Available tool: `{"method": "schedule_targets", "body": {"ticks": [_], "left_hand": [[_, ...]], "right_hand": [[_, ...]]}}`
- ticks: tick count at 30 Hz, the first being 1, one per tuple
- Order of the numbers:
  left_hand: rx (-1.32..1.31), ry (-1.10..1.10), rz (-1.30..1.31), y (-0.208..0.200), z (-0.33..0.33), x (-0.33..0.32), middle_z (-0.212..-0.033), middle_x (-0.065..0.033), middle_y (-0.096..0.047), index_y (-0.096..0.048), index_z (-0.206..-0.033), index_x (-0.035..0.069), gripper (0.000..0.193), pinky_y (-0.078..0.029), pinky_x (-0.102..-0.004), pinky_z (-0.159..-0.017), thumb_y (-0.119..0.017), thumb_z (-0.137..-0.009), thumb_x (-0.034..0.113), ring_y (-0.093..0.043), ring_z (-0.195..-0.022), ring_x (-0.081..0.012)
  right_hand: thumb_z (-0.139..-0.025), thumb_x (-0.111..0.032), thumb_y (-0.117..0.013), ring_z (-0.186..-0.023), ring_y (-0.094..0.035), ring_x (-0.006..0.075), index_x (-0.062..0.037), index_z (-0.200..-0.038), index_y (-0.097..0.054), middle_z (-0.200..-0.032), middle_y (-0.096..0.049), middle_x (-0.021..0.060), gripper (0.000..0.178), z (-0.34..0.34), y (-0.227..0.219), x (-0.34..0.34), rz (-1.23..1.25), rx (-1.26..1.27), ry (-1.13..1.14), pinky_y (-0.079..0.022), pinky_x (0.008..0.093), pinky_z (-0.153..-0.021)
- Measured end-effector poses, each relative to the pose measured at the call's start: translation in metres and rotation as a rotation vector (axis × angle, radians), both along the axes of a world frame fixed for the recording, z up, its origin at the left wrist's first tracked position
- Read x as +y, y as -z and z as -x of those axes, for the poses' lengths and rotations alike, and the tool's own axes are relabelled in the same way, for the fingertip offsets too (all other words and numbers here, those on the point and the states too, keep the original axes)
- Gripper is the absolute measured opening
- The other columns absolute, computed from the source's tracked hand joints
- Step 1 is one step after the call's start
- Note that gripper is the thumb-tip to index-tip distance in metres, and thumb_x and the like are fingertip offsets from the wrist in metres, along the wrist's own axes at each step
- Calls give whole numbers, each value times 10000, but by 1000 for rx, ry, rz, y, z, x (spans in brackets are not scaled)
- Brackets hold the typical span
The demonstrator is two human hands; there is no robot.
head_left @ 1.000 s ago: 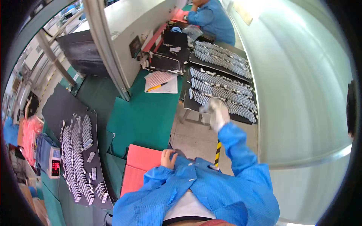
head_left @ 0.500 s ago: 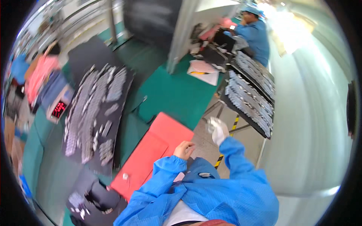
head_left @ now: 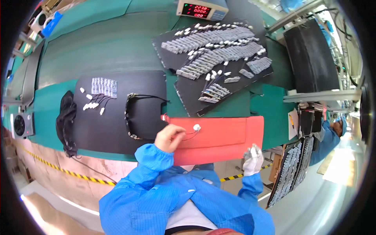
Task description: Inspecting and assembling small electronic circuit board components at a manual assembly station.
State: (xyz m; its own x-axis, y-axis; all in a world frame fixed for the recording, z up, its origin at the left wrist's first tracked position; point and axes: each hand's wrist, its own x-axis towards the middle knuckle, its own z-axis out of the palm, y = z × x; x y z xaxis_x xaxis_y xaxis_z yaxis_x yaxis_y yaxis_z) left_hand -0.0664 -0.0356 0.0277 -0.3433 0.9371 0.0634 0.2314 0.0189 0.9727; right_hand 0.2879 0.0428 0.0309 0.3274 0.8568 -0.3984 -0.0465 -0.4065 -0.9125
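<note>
My bare left hand (head_left: 169, 138) is over the left part of a red mat (head_left: 227, 154), its fingers loosely bent and apart, with nothing visible in them. Just beyond its fingertips, a small white piece (head_left: 196, 127) with a thin wire lies on the mat. The wire runs back toward my left hand; whether they touch is unclear. At the mat's right front edge is my white-gloved right hand (head_left: 253, 159), raised with fingers slightly bent and apart, apparently holding nothing. Left of the mat, a curved black strip with cables (head_left: 128, 115) rests on a black mat (head_left: 102, 135).
Several silver cells with white plugs (head_left: 104, 87) lie on the black mat. Rows of similar cells (head_left: 219, 58) cover black boards behind. A meter with red digits (head_left: 201, 9) stands at the back. At right, a person in blue (head_left: 327, 137) sits beyond more loaded boards (head_left: 288, 168).
My view has swung left, bringing the whole red mat and the black mat before me. My left hand has come over the red mat, and my right hand is now by its right front edge.
</note>
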Motion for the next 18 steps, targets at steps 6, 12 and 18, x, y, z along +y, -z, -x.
{"method": "schedule_targets", "body": {"ticks": [6, 12, 18], "left_hand": [[669, -16, 578, -16, 52, -49, -1041, -71, -568, -644, -974, 130, 252, -513, -365, -717, -679, -726, 98, -620, -847, -275], [1088, 127, 654, -2, 99, -65, -1142, -119, -483, -600, -958, 149, 215, -530, -373, -674, -586, -750, 95, -616, -864, -264], [1154, -249, 292, -53, 107, -73, -889, -55, -573, -557, -932, 125, 157, -485, -362, -509, -623, -798, 174, -616, -599, -253]], "right_hand": [[-843, -140, -616, -627, -602, 176, 19, -1086, -567, -792, -605, 113, 294, 47, -14, 43, -89, 8, -336, -525, 308, -568], [-850, -130, -605, -658, -636, 196, 29, -1078, -580, -842, -636, 134, 280, 107, -4, 55, -32, 173, -516, -540, 312, -591], [-838, -92, -599, -698, -648, 181, 51, -1082, -575, -866, -655, 138, 284, 153, -12, 80, -96, 182, -837, -542, 282, -625]]}}
